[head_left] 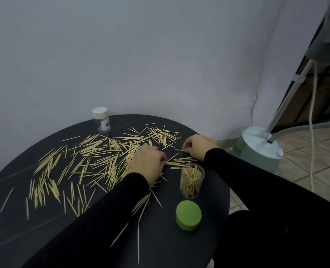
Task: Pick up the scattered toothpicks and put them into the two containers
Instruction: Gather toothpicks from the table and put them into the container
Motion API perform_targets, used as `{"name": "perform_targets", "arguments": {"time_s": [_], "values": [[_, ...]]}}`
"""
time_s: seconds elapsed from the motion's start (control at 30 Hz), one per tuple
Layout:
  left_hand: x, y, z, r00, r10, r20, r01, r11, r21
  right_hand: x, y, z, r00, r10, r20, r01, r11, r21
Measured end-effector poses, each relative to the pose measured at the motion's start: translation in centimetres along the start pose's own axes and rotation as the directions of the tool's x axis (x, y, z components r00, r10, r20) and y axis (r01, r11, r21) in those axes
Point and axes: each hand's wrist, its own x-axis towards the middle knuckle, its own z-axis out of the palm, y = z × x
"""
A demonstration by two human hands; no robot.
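Several pale wooden toothpicks (94, 161) lie scattered across the dark round table (13, 235). An open clear container (191, 180), partly filled with toothpicks, stands at the right, just in front of my hands. A second clear container (101, 120) with a white lid on stands at the table's far edge. My left hand (147, 163) rests on the pile with its fingers curled over toothpicks. My right hand (198, 147) pinches a toothpick (179, 150) just above the table, behind the open container.
A green lid (188, 215) lies on the table in front of the open container. To the right of the table a pale appliance base (259, 147) with a pole and cords stands on the tiled floor. A grey wall is right behind the table.
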Motion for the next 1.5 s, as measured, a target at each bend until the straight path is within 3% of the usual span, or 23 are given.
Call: {"name": "perform_targets", "arguments": {"time_s": [0.37,0.5,0.73,1.13,1.5], "values": [[0.1,0.2,0.4,0.991,0.053,0.122,-0.049,0.998,-0.036,-2.2,1.7,-1.7,0.963,-0.182,0.200,0.192,0.981,-0.032],[0.2,0.4,0.5,0.993,0.068,0.101,-0.066,0.998,-0.025,-2.2,1.7,-1.7,0.956,-0.221,0.191,0.243,0.965,-0.096],[0.3,0.2,0.2,0.999,0.032,0.040,-0.032,0.999,0.006,-1.8,1.8,-1.1,0.961,-0.256,0.108,0.263,0.963,-0.053],[0.4,0.8,-0.3,0.995,0.049,0.085,-0.055,0.996,0.077,-2.0,1.1,-1.3,0.944,-0.325,0.058,0.329,0.911,-0.247],[0.4,0.3,0.2,0.999,-0.004,0.054,0.002,0.999,0.046,-1.9,0.3,-0.6,0.929,-0.330,0.169,0.371,0.827,-0.424]]}}
